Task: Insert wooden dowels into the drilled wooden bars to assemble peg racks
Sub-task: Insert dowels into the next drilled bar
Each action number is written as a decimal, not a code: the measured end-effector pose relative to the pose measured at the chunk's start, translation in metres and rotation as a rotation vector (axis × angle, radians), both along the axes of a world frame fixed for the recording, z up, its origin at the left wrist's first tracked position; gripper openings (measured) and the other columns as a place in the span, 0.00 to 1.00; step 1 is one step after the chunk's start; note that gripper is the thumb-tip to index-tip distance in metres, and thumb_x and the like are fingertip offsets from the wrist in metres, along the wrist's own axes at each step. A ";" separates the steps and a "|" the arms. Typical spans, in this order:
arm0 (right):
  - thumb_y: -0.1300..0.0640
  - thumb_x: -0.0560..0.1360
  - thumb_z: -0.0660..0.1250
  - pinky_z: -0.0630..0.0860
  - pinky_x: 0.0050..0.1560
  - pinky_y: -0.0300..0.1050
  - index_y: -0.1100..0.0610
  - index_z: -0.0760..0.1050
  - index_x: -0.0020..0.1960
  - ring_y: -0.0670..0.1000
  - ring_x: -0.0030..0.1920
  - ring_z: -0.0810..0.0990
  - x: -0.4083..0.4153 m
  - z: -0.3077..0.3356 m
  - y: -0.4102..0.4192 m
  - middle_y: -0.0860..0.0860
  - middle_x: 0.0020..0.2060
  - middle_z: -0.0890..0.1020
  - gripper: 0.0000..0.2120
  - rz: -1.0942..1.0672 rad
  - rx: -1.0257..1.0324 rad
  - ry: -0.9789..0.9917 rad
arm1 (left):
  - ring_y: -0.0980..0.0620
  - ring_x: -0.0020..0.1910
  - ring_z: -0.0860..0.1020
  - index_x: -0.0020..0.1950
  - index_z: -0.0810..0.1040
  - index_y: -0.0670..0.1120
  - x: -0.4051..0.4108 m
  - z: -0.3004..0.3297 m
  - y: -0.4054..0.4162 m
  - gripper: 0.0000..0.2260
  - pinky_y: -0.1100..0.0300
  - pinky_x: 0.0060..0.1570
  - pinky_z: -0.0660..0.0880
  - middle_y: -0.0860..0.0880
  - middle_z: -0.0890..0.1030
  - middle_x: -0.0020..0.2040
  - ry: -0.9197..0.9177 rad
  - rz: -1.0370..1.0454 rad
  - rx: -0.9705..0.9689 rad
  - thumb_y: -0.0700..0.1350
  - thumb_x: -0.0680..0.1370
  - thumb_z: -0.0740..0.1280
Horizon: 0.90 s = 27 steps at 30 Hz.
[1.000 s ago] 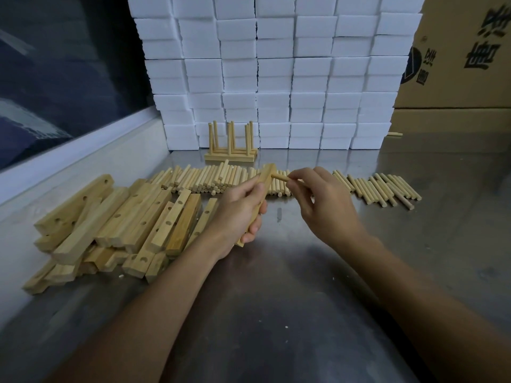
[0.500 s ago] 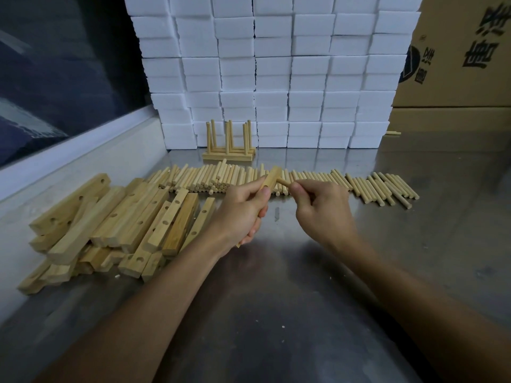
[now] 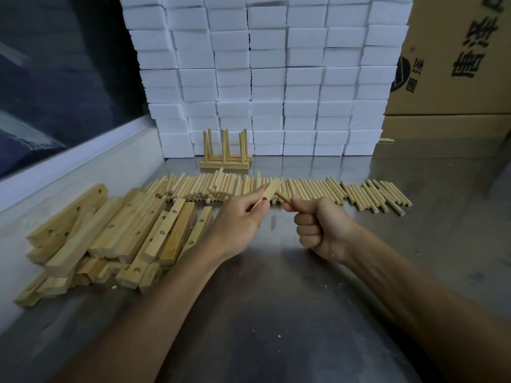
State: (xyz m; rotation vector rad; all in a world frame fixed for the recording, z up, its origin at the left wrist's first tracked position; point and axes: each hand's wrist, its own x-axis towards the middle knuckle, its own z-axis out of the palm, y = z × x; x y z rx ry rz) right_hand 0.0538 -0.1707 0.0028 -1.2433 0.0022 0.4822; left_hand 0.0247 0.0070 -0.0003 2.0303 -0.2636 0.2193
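My left hand (image 3: 237, 222) grips a drilled wooden bar (image 3: 269, 190), tilted up to the right above the metal table (image 3: 276, 299). My right hand (image 3: 320, 225) is closed in a fist round a wooden dowel (image 3: 283, 197), whose tip meets the bar's upper end. A long row of loose dowels (image 3: 318, 189) lies just behind both hands. A heap of drilled bars (image 3: 124, 230) sits to the left. Finished peg racks (image 3: 225, 156) with upright dowels stand at the back.
A wall of stacked white foam blocks (image 3: 262, 78) closes the back of the table. Cardboard boxes (image 3: 456, 64) stand at the back right. A raised ledge and dark window (image 3: 55, 78) run along the left side.
My right hand has turned from a fingertip pinch into a full fist round the dowel and dropped slightly. Dowel and bar stay together at the bar's upper end.
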 end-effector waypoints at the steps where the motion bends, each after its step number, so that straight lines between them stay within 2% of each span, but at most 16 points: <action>1: 0.56 0.83 0.59 0.51 0.17 0.35 0.58 0.75 0.43 0.43 0.20 0.53 0.000 0.000 0.001 0.45 0.22 0.57 0.12 0.003 0.011 0.006 | 0.44 0.46 0.82 0.78 0.65 0.53 -0.001 0.001 0.001 0.21 0.41 0.43 0.78 0.47 0.84 0.52 -0.003 0.008 0.022 0.47 0.84 0.59; 2: 0.56 0.83 0.59 0.51 0.17 0.35 0.58 0.75 0.44 0.43 0.20 0.54 -0.001 0.000 0.002 0.45 0.22 0.57 0.12 0.000 0.018 0.003 | 0.38 0.52 0.80 0.78 0.65 0.54 -0.001 0.001 0.001 0.21 0.37 0.48 0.77 0.42 0.82 0.58 -0.003 0.009 0.035 0.47 0.84 0.59; 3: 0.55 0.83 0.59 0.52 0.18 0.35 0.59 0.76 0.45 0.43 0.20 0.54 -0.001 -0.001 0.002 0.45 0.22 0.57 0.12 -0.006 0.021 -0.009 | 0.38 0.46 0.81 0.78 0.64 0.55 0.001 -0.001 0.002 0.21 0.40 0.43 0.78 0.42 0.83 0.54 -0.001 0.005 0.033 0.48 0.84 0.59; 4: 0.56 0.83 0.60 0.51 0.18 0.35 0.59 0.76 0.46 0.43 0.21 0.54 -0.001 -0.001 0.003 0.45 0.23 0.57 0.11 -0.016 0.021 -0.025 | 0.43 0.33 0.79 0.77 0.64 0.58 0.002 -0.004 0.004 0.21 0.47 0.32 0.76 0.45 0.82 0.46 0.002 -0.003 0.017 0.48 0.84 0.59; 5: 0.56 0.83 0.60 0.52 0.19 0.36 0.60 0.77 0.46 0.43 0.21 0.54 -0.001 -0.002 0.003 0.45 0.23 0.57 0.11 -0.026 0.024 -0.042 | 0.48 0.26 0.73 0.76 0.63 0.62 0.004 -0.007 0.006 0.21 0.54 0.24 0.71 0.48 0.79 0.40 0.007 -0.010 -0.005 0.49 0.84 0.60; 6: 0.56 0.82 0.61 0.52 0.19 0.36 0.60 0.78 0.47 0.43 0.22 0.54 -0.001 -0.002 0.004 0.45 0.24 0.57 0.11 -0.033 0.030 -0.058 | 0.49 0.25 0.70 0.75 0.63 0.65 0.005 -0.009 0.008 0.21 0.58 0.22 0.68 0.49 0.77 0.38 0.016 -0.010 -0.026 0.50 0.84 0.60; 9: 0.56 0.81 0.63 0.54 0.20 0.35 0.61 0.80 0.50 0.43 0.23 0.54 -0.002 -0.003 0.005 0.46 0.26 0.56 0.10 -0.058 0.058 -0.069 | 0.50 0.26 0.71 0.68 0.62 0.74 0.006 -0.012 0.011 0.21 0.60 0.21 0.69 0.49 0.76 0.38 0.044 -0.025 -0.068 0.49 0.84 0.61; 13: 0.54 0.79 0.66 0.57 0.21 0.33 0.60 0.79 0.53 0.43 0.24 0.56 -0.002 -0.003 0.004 0.45 0.27 0.57 0.09 -0.046 0.150 -0.043 | 0.53 0.25 0.65 0.75 0.65 0.65 0.006 -0.013 0.007 0.21 0.62 0.20 0.63 0.50 0.70 0.32 0.115 -0.033 -0.221 0.47 0.84 0.60; 15: 0.48 0.76 0.68 0.62 0.23 0.33 0.58 0.77 0.57 0.43 0.25 0.60 -0.001 -0.002 0.003 0.45 0.27 0.63 0.16 -0.032 0.198 -0.031 | 0.54 0.25 0.65 0.75 0.66 0.62 0.006 -0.014 0.004 0.20 0.63 0.20 0.61 0.50 0.70 0.32 0.174 -0.019 -0.315 0.47 0.84 0.60; 17: 0.40 0.77 0.65 0.66 0.24 0.35 0.59 0.78 0.60 0.44 0.26 0.65 0.001 -0.003 0.001 0.48 0.30 0.72 0.24 -0.095 0.235 -0.021 | 0.53 0.25 0.66 0.75 0.67 0.58 0.006 -0.015 0.002 0.19 0.63 0.21 0.61 0.49 0.72 0.33 0.228 0.010 -0.401 0.47 0.84 0.60; 20: 0.38 0.81 0.57 0.67 0.25 0.37 0.59 0.79 0.54 0.46 0.25 0.67 0.008 -0.006 -0.002 0.51 0.31 0.76 0.25 -0.243 0.250 -0.009 | 0.52 0.25 0.69 0.72 0.70 0.53 0.007 -0.013 0.004 0.15 0.62 0.20 0.62 0.46 0.74 0.35 0.321 0.036 -0.599 0.45 0.85 0.59; 22: 0.43 0.83 0.56 0.68 0.26 0.39 0.60 0.79 0.53 0.47 0.26 0.67 0.008 -0.008 -0.002 0.51 0.31 0.76 0.23 -0.291 0.108 -0.079 | 0.52 0.25 0.70 0.67 0.72 0.46 0.007 -0.011 0.006 0.12 0.62 0.19 0.63 0.45 0.75 0.37 0.356 0.050 -0.694 0.43 0.85 0.57; 23: 0.46 0.83 0.57 0.69 0.27 0.40 0.61 0.80 0.52 0.47 0.26 0.69 0.007 -0.010 -0.002 0.51 0.31 0.76 0.20 -0.304 -0.027 -0.155 | 0.52 0.24 0.70 0.66 0.73 0.43 0.008 -0.011 0.007 0.12 0.63 0.18 0.63 0.44 0.75 0.38 0.367 0.061 -0.730 0.43 0.85 0.57; 26: 0.54 0.81 0.64 0.73 0.32 0.38 0.56 0.80 0.47 0.46 0.31 0.76 0.003 -0.016 0.004 0.49 0.36 0.80 0.09 -0.336 -0.596 -0.487 | 0.52 0.23 0.70 0.60 0.74 0.41 0.010 -0.010 0.007 0.10 0.64 0.18 0.63 0.44 0.73 0.40 0.382 0.090 -0.846 0.42 0.85 0.56; 27: 0.56 0.80 0.65 0.74 0.33 0.36 0.54 0.79 0.46 0.45 0.34 0.79 0.004 -0.018 0.006 0.49 0.38 0.81 0.06 -0.346 -0.721 -0.575 | 0.53 0.23 0.70 0.59 0.74 0.42 0.010 -0.010 0.007 0.09 0.64 0.17 0.63 0.44 0.73 0.40 0.385 0.103 -0.876 0.42 0.85 0.56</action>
